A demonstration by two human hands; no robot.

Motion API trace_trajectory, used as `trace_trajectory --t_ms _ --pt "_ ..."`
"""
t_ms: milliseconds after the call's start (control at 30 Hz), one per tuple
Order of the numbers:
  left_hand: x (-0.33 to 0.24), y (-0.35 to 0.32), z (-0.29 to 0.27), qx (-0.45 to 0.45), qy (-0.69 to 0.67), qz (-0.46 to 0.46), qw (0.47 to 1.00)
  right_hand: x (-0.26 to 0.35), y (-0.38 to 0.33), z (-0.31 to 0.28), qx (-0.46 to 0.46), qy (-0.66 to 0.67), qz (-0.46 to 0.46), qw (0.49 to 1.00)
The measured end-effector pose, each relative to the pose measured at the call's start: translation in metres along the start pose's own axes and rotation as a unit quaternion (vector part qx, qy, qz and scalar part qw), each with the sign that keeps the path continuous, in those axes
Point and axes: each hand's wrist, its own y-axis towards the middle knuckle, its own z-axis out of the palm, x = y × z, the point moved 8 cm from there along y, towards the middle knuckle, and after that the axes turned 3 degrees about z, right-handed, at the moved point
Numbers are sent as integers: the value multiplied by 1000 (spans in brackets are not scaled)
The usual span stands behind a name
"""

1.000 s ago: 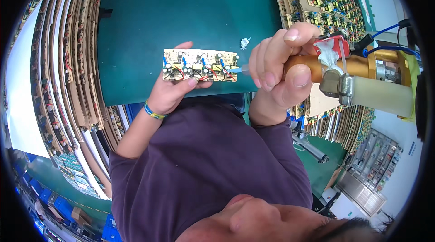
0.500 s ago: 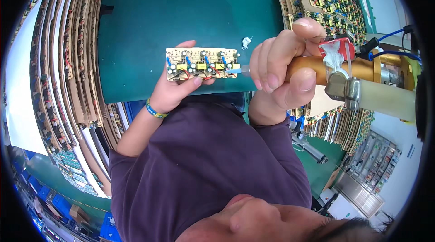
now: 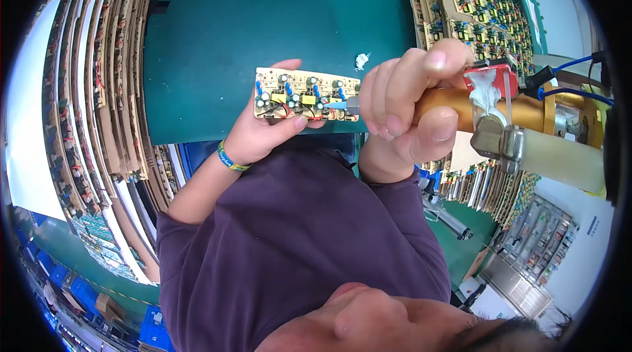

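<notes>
A narrow tan circuit board (image 3: 270, 75) carries rows of yellow, blue and green parts with red and black wires. My left hand (image 3: 263, 131) is closed on it from below, thumb along the near edge and fingers behind. In my right hand (image 3: 411, 98) is a glue dispensing gun (image 3: 454, 107) with a gold barrel, a red switch piece smeared with white paste, and a pale hose. Its light-blue nozzle (image 3: 337, 106) reaches over the right half of the board, close among the parts; whether it touches cannot be made out. My right fingers wrap the barrel.
A green work surface (image 3: 263, 16) lies beyond the board, with a small white paste lump (image 3: 362, 60) on it. Stacked cardboard layers of circuit boards (image 3: 112, 75) rise at left, and more board stacks (image 3: 480, 6) stand at far right. Blue cables (image 3: 573, 92) run to the gun's rear.
My left hand has shifted the board slightly to the right. The nozzle now sits farther left along the board, while my right hand and the gun stay nearly in place.
</notes>
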Motion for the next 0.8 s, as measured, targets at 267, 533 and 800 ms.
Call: trace_trajectory --t_ms 267,533,800 --pt "1 -1 -2 -7 0 2 1000 -2 -3 -1 -10 18 18 1000" --pt "5 1 -1 -5 6 4 1000 3 4 5 17 -1 7 1000" --pt "3 0 4 18 88 6 996 0 3 11 -1 15 15 1000"
